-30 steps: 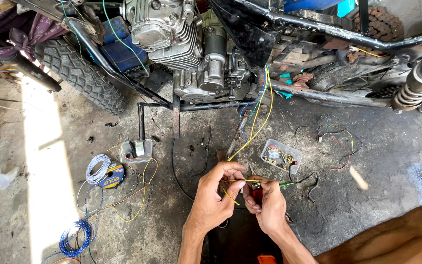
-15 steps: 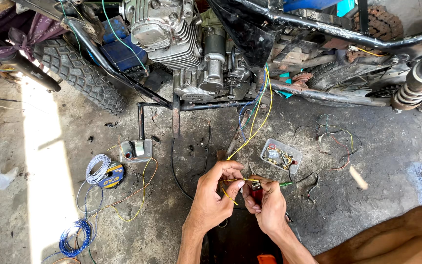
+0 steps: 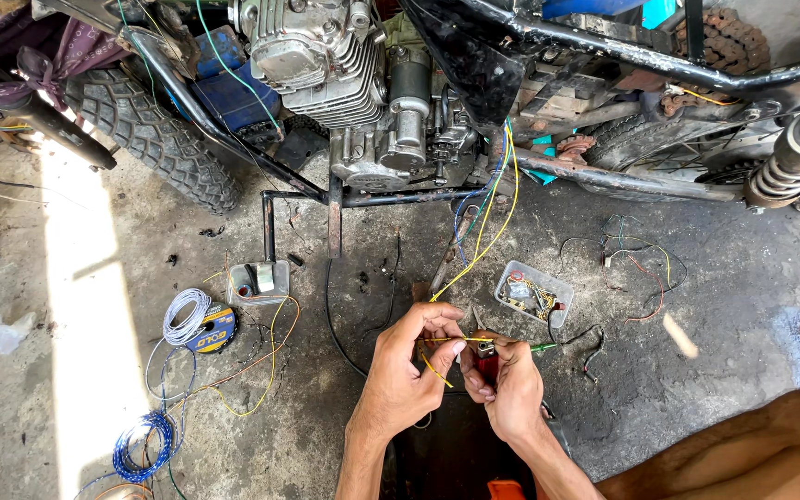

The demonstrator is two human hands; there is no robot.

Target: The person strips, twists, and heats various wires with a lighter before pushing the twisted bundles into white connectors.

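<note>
Both hands stayed close together, as half a second before: the left hand (image 3: 405,370) pinched a yellow wire (image 3: 488,236), the right hand (image 3: 509,389) clamped a small connector (image 3: 483,347). Nothing had shifted, so the joining seemed unfinished. Beyond lay a clear tray (image 3: 531,294), then the engine (image 3: 344,83).

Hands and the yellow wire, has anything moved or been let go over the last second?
Nothing has visibly changed. The left hand still pinches the yellow wire, and the right hand still holds the small connector against it. The wire coils, the clear plastic box and the motorcycle engine lie where they were.
</note>
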